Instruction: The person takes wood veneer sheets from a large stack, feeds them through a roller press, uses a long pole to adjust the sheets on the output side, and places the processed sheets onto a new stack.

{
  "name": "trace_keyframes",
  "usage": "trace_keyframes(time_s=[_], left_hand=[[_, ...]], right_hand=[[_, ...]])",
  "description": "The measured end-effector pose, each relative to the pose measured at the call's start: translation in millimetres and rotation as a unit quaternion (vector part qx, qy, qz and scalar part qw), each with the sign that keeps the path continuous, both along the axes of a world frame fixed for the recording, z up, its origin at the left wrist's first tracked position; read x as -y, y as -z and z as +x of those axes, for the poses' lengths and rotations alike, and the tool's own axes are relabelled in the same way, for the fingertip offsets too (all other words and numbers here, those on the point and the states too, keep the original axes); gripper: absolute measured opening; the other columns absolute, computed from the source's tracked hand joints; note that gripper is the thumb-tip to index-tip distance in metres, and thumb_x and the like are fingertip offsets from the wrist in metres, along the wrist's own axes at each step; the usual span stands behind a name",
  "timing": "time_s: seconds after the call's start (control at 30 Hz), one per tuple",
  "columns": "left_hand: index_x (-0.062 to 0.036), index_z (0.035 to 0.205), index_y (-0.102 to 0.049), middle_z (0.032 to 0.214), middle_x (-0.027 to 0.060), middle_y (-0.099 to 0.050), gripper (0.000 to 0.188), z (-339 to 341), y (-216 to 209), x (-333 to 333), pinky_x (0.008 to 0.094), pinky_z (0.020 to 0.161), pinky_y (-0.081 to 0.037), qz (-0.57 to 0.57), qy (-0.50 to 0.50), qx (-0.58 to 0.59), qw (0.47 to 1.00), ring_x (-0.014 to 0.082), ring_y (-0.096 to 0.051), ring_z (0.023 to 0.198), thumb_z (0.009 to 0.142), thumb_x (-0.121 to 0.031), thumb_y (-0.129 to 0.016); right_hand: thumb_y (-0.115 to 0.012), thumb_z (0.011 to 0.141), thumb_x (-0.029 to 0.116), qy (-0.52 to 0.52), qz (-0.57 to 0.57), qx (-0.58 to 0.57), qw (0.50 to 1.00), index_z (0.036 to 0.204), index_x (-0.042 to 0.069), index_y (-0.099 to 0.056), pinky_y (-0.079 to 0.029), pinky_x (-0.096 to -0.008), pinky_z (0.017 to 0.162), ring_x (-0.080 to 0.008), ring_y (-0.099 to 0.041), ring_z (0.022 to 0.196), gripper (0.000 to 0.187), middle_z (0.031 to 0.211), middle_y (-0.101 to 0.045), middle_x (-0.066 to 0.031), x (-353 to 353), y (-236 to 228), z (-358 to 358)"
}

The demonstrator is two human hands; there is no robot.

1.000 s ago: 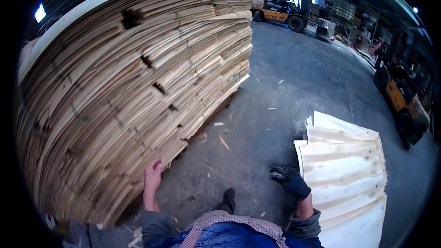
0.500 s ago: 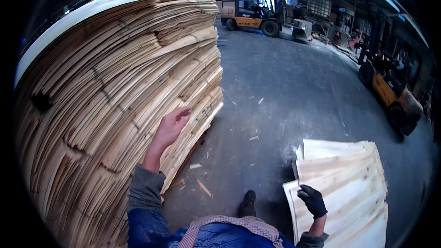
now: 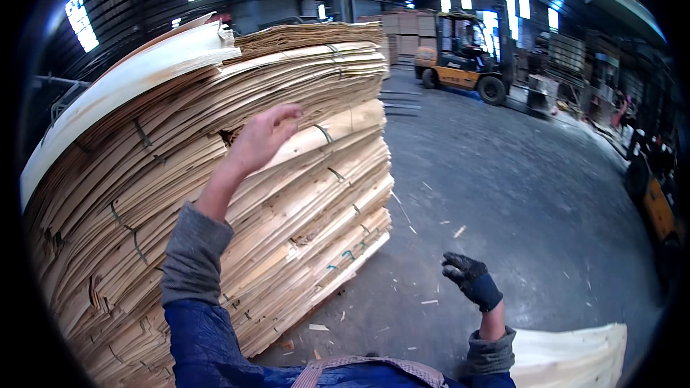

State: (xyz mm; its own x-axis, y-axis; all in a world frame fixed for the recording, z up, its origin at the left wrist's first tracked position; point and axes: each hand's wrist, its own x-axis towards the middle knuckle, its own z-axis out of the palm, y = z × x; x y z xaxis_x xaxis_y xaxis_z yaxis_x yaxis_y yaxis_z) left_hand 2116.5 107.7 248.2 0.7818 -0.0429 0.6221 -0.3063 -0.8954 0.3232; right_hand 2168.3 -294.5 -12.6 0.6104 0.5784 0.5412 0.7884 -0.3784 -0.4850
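My bare left hand (image 3: 264, 138) is raised in front of a tall stack of wood veneer sheets (image 3: 287, 194), its fingers loosely stretched and nothing in them. Whether it touches the stack's side I cannot tell. Out over the floor to the right is my right hand (image 3: 471, 280) in a dark glove, empty, fingers a little bent and apart. Green ties (image 3: 325, 134) show between the bundles in the tall stack. On its top lies a pale curved sheet (image 3: 136, 86). Below my right forearm, a low pile of pale veneer sheets (image 3: 575, 352) shows at the lower edge.
An orange forklift (image 3: 460, 61) stands beyond the stack. A second forklift (image 3: 658, 205) is at the far right. Wood scraps (image 3: 460, 231) lie scattered over the grey concrete floor (image 3: 496, 172). Stacked boards (image 3: 410, 32) stand at the back.
My view has tilted up and turned left toward the tall stack. Both hands have risen, and my right hand has moved from over the low pile to over the floor.
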Motion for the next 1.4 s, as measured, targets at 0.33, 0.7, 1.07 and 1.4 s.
trace_keyframes(time_s=[0.33, 0.7, 1.07, 1.4], left_hand=[[-0.0025, 0.117, -0.051, 0.113, 0.0143, -0.057, 0.038, 141.3, -104.3, -39.9, 0.0339, 0.092, -0.04, 0.197, -0.146, 0.151, 0.958, 0.026, -0.054, 0.106, 0.085, -0.023, -0.053], [-0.0039, 0.116, -0.051, 0.115, 0.0156, -0.053, 0.048, 239.6, -154.5, -144.7, 0.0372, 0.092, -0.04, 0.382, -0.38, 0.111, 0.835, 0.0297, -0.052, 0.105, 0.081, -0.035, -0.058], [-0.0124, 0.105, -0.061, 0.081, 0.0063, -0.062, 0.034, 248.0, -176.4, -162.9, 0.0326, 0.072, -0.043, 0.237, -0.34, 0.052, 0.909, 0.0194, -0.058, 0.077, 0.083, -0.038, -0.056], [-0.0221, 0.114, -0.056, 0.091, 0.0027, -0.063, 0.036, 259.3, -206.6, -168.2, 0.0332, 0.079, -0.047, 0.374, -0.456, 0.156, 0.792, 0.0181, -0.059, 0.087, 0.085, -0.042, -0.049]], right_hand=[[-0.062, 0.08, 0.016, -0.171, 0.055, 0.039, 0.983, 0.106, 0.003, -0.058, -0.048, -0.0341, 0.08, -0.0293, -0.059, 0.094, 0.029, 0.106, -0.059, -0.0158, -117.1, -92.3, 199.0], [-0.065, 0.078, 0.019, -0.187, 0.201, 0.199, 0.941, 0.12, 0.005, -0.049, -0.041, -0.0362, 0.09, -0.0313, -0.052, 0.106, 0.046, 0.113, -0.055, -0.0166, -242.4, -224.1, 365.7], [-0.062, 0.08, 0.019, -0.263, 0.336, 0.385, 0.819, 0.116, 0.004, -0.051, -0.042, -0.0354, 0.089, -0.0303, -0.053, 0.105, 0.041, 0.111, -0.055, -0.0167, -377.4, -334.2, 458.7], [-0.066, 0.076, 0.03, -0.284, 0.332, 0.446, 0.781, 0.108, 0.004, -0.054, -0.046, -0.0394, 0.082, -0.0326, -0.057, 0.092, 0.042, 0.1, -0.059, -0.017, -455.9, -406.6, 478.8]])
